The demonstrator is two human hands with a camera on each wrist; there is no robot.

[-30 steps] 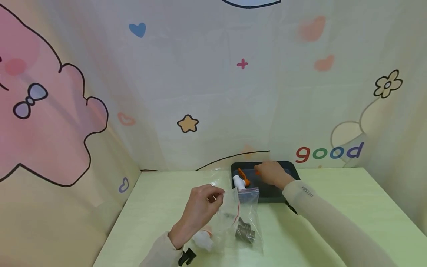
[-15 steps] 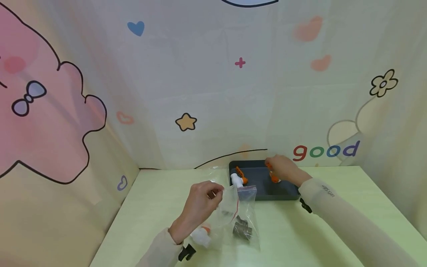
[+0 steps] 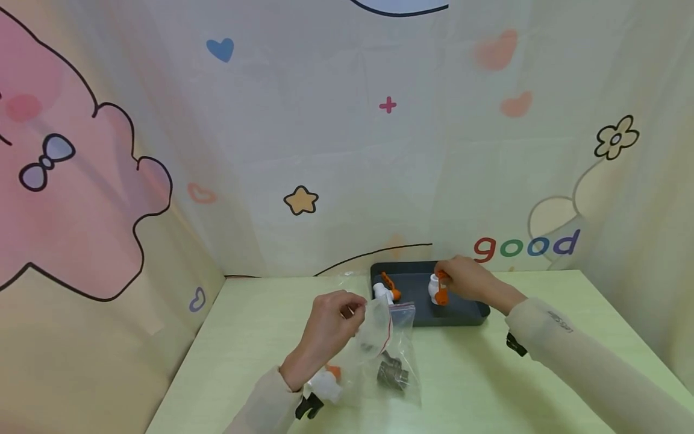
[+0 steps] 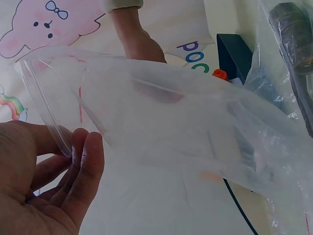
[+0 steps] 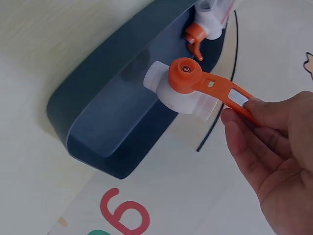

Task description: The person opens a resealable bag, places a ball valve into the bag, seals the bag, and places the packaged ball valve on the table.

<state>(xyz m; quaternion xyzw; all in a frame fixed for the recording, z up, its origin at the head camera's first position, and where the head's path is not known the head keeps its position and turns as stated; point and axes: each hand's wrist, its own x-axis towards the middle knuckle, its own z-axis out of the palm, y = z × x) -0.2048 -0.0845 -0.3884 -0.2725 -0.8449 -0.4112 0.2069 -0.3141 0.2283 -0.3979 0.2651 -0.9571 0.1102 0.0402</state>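
Two hands work apart: the right hand (image 5: 281, 152) pinches the end of an orange handle (image 5: 220, 89) between thumb and fingers, holding a white valve (image 3: 434, 290) over a dark tray (image 3: 455, 320). In the head view the valve hangs just below those fingertips, the handle's long axis running from fingers to valve. The left hand (image 3: 328, 319), nearer the person, pinches the edge of a plastic bag (image 4: 161, 115), well to the valve's left; a second valve (image 3: 381, 292) lies at the tray's left end.
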